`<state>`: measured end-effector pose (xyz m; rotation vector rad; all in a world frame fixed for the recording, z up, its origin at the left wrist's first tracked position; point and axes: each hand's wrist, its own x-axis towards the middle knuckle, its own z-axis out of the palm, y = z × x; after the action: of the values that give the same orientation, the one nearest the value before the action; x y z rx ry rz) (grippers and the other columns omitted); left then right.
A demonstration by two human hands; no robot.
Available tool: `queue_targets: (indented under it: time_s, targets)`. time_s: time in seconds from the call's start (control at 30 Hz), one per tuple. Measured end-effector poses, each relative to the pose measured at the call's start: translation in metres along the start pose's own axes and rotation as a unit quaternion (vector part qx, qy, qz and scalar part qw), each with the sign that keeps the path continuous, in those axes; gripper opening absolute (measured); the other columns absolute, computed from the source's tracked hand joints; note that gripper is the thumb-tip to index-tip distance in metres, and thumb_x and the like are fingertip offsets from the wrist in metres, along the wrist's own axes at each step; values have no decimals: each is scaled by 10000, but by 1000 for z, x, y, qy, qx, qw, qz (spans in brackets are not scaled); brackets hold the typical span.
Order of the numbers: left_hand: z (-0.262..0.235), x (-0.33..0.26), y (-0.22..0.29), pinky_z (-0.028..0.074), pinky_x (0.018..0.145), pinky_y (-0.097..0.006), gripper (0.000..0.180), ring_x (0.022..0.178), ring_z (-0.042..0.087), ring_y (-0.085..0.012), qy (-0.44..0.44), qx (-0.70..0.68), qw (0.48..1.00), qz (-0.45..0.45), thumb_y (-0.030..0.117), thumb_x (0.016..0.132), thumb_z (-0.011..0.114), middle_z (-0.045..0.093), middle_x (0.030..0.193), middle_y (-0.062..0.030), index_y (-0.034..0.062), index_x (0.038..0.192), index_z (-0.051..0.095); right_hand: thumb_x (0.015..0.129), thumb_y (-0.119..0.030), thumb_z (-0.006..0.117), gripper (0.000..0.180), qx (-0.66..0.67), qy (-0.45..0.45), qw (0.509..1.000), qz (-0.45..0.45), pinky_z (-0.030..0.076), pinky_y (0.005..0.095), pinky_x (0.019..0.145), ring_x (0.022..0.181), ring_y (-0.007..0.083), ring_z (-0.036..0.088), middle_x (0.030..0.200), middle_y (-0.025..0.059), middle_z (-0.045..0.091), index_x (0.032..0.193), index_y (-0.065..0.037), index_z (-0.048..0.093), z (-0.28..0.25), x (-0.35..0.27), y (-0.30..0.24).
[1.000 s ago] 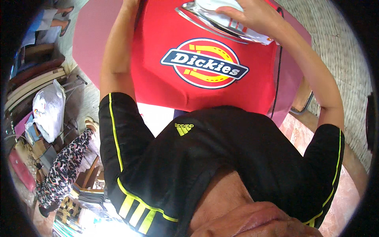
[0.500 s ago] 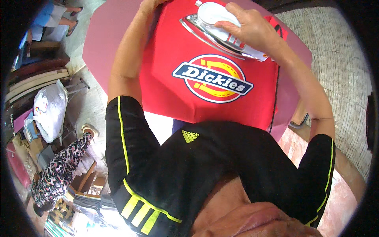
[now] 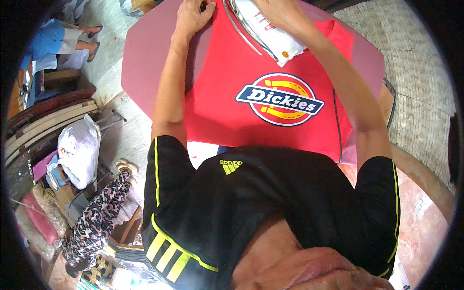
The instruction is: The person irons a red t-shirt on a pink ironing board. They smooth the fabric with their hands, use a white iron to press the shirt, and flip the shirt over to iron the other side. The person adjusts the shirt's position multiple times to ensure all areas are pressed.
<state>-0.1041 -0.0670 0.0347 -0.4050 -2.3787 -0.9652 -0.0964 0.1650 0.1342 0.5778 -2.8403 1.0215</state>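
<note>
A red garment (image 3: 217, 116) with a large round printed emblem lies spread on a pinkish table (image 3: 140, 72). Resting on its upper part is an electric iron (image 3: 278, 46), with a white body, a shiny metal base and a small amber light at its heel. My right hand (image 3: 278, 10) is closed on the iron's handle; the picture's top edge cuts off the handle and part of the fingers. At the garment's upper left edge, my left hand (image 3: 195, 17) has its fingers curled and thumb against the red cloth, seemingly pinching it.
A thin dark cord (image 3: 337, 121) runs down the garment's right side. Beyond the table's right edge stands a chair (image 3: 388, 104). To the left are a stuffed white plastic bag (image 3: 79, 152), stacked boards (image 3: 53, 123) and two other people, one in patterned trousers (image 3: 99, 217).
The iron and my right hand have moved up, away from me. My left hand has come lower into view. The whole view has shifted slightly.
</note>
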Motion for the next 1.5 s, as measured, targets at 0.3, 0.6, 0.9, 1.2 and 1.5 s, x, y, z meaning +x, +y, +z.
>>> queue_targets:
  time_s: [0.3,0.6,0.9,1.2,1.5]
  targets:
    - [8,1,-3,474,692,-441,135,747,545,-376,14,-39,999,9,108,847,691,548,770,-176,15,794,610,987,-428,537,545,52,-74,991,94,523,501,811,939,449,682,972,360,654,1047,114,547,-5,29,-18]
    - [5,0,52,371,1019,-568,360,1186,483,-410,-21,150,988,-30,279,881,677,509,1317,-196,54,1150,596,1008,-375,540,359,71,-148,981,99,443,307,473,542,142,541,711,47,569,955,-21,567,-120,-27,54]
    - [34,-15,63,227,1158,-571,771,1461,290,-405,-138,273,952,-4,549,929,543,351,1586,-150,93,1528,378,1032,-350,555,315,115,-203,962,144,433,274,545,633,64,539,725,-39,548,1056,-38,591,-201,-60,169]
    - [30,-19,67,237,1155,-569,691,1456,304,-412,-135,289,947,-31,518,957,508,354,1585,-159,125,1517,408,992,-411,547,389,-65,-183,976,-96,491,482,741,868,430,649,904,248,659,1051,-27,556,-139,-37,92]
    - [46,-10,60,333,1064,-551,508,1323,432,-393,-72,279,957,-24,430,979,535,488,1433,-158,112,1375,541,984,-391,558,394,-74,-174,982,-29,469,489,775,897,448,641,934,263,661,1022,1,555,-137,-35,85]
